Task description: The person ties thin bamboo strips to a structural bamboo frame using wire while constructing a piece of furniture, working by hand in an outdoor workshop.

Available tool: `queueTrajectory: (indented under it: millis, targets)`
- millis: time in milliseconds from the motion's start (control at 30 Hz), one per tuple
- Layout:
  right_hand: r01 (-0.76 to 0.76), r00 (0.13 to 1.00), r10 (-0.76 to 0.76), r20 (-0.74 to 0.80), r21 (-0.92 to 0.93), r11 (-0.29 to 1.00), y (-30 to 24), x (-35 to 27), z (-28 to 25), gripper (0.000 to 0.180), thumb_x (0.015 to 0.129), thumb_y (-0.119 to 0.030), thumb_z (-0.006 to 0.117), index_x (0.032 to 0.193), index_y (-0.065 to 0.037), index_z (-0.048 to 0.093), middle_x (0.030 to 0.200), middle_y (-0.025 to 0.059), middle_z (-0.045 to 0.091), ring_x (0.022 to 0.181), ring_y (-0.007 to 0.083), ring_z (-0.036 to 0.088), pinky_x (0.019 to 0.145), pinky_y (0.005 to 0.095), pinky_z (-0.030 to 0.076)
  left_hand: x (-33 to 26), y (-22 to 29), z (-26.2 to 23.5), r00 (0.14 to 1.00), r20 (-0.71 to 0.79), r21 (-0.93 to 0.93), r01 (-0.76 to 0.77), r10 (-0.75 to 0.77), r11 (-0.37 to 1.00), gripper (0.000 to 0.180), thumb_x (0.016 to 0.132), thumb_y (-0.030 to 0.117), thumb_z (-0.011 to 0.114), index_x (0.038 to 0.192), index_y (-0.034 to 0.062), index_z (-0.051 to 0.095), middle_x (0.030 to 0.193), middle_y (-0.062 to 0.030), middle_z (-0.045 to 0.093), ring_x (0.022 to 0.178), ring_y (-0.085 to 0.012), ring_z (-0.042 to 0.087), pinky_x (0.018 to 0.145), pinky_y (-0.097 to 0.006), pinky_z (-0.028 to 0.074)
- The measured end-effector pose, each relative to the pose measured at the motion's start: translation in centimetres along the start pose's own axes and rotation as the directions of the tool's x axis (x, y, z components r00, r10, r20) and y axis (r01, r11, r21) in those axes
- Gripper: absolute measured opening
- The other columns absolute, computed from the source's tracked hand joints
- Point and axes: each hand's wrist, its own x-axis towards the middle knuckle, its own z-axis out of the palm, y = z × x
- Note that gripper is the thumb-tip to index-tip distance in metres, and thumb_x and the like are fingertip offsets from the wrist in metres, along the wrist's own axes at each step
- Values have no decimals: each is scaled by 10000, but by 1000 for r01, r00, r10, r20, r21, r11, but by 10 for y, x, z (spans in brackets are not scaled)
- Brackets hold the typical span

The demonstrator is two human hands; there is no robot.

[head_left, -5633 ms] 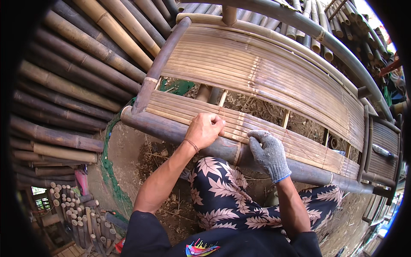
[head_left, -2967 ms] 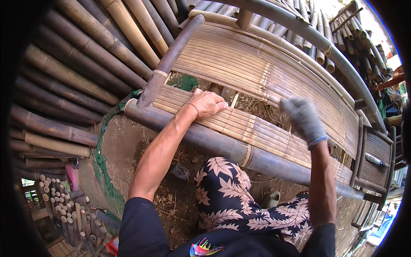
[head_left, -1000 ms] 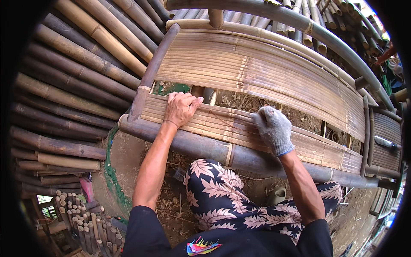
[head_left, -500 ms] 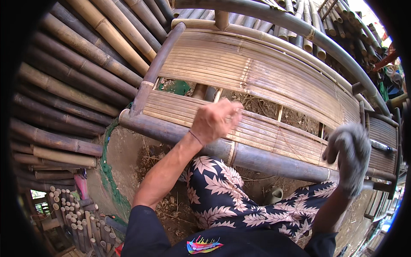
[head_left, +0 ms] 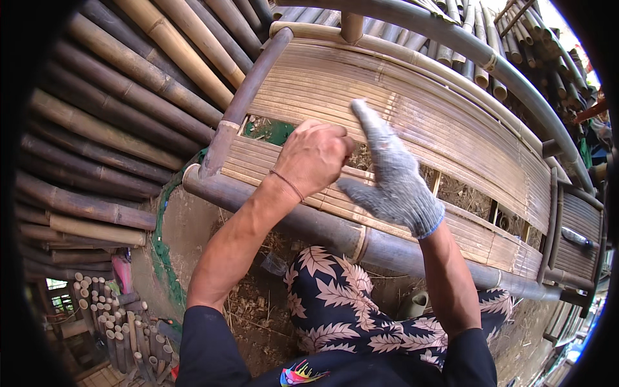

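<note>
A bamboo bench (head_left: 412, 122) of slats in a round-pole frame spans the view in front of me. Its slatted seat is parted by a lengthwise gap showing the ground and small cross strips. Over the left part of this gap is my left hand (head_left: 314, 158), bare, with its fingers curled closed; whatever they may hold is hidden. Just to its right, my right hand (head_left: 393, 177) wears a grey knitted glove. Its thumb and fingers stretch out apart, pointing away from me above the slats, and nothing shows in it.
Dark bamboo poles (head_left: 122, 90) are stacked at the left, and more poles (head_left: 480, 71) lie beyond the bench. Short cut pieces (head_left: 122, 322) stand at lower left. A shiny narrow object (head_left: 576, 237) rests on the slatted section at far right. Green netting (head_left: 166, 258) runs along the ground.
My gloved right hand has swung left from the bench's right side to beside my left hand, and its fingers have straightened. My left hand stays curled over the gap.
</note>
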Motion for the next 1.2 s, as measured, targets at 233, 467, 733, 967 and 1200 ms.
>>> queueTrajectory:
  millis: [233,467,733,967,1200]
  targets:
    - [-678,735,630,252,227,699,63,-36,-25,256,969,-250,654,988,-11,745,807,67,700,750,126,643,694,309,554,-19,-68,-1,870,175,-11,471,-462,882,214,861,7,468,918,21,674,1016,-166,704,985,-354,676,857,-448,529]
    - [-591,742,502,445,80,802,76,-3,61,392,806,-381,724,941,-16,765,814,202,722,730,291,695,720,393,545,-39,-78,61,903,229,-272,417,-362,867,358,808,5,415,1019,-12,703,1043,-207,716,1047,-354,672,966,-402,523]
    - [-467,829,527,188,-287,836,73,-12,68,255,867,-248,623,856,-19,735,817,222,705,771,351,711,694,435,576,-50,-79,64,925,209,-179,356,-318,917,289,822,34,449,922,43,720,926,-160,717,950,-340,630,978,-437,432]
    - [-408,744,668,2,-791,456,74,-54,-36,229,884,-54,549,1090,-28,644,982,192,663,943,330,677,783,459,569,-53,-76,66,937,175,-95,321,-302,942,241,854,47,487,945,76,709,946,-116,706,969,-311,623,1036,-460,382]
    - [-201,965,215,148,-106,974,16,-16,4,1128,740,-282,875,1597,-73,172,1427,248,515,1279,365,535,1125,429,412,-11,6,23,988,62,82,135,-141,987,170,875,56,535,930,100,690,965,-77,675,1029,-265,630,1125,-562,300]
